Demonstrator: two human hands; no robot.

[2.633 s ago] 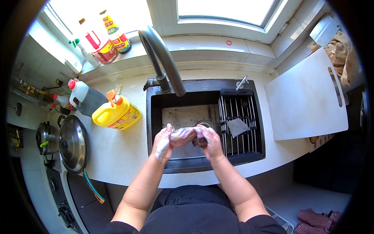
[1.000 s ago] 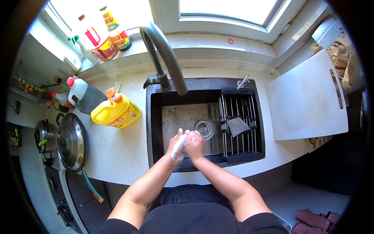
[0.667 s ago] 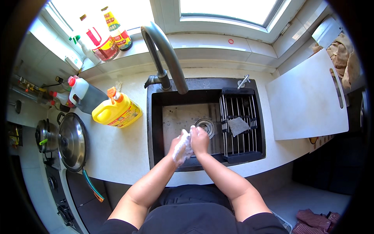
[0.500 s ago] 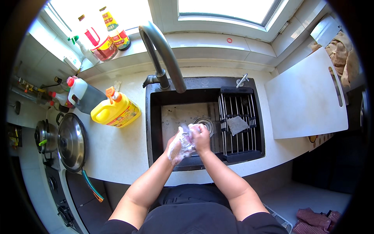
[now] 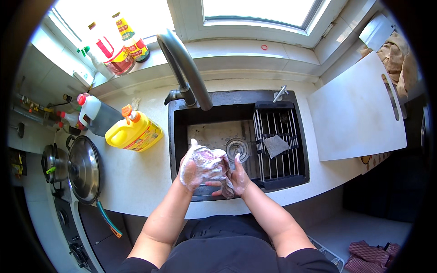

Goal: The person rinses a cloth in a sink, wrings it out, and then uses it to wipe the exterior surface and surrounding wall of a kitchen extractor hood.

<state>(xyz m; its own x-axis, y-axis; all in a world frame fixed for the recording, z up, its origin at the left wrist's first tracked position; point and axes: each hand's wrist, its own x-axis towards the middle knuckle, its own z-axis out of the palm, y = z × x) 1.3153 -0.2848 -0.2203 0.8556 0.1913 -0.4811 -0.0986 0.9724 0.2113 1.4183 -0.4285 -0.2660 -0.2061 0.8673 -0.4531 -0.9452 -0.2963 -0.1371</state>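
Foamy cloth (image 5: pixel 213 165): bunched between our hands, above the sink (image 5: pixel 239 97).
Left hand (image 5: pixel 188 171): cloth over palm; we can't tell finger curl.
Right hand (image 5: pixel 240 179): half open, cloth's loose end between thumb and spread fingers.
Lather (image 5: pixel 198 169): thicker leftward; we'd rub it toward the hanging end, keeping drips inside.

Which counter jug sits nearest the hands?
The yellow jug with the orange cap. It stands closer to the left hand and sink than the red-capped jug of dark liquid, which sits farther left.
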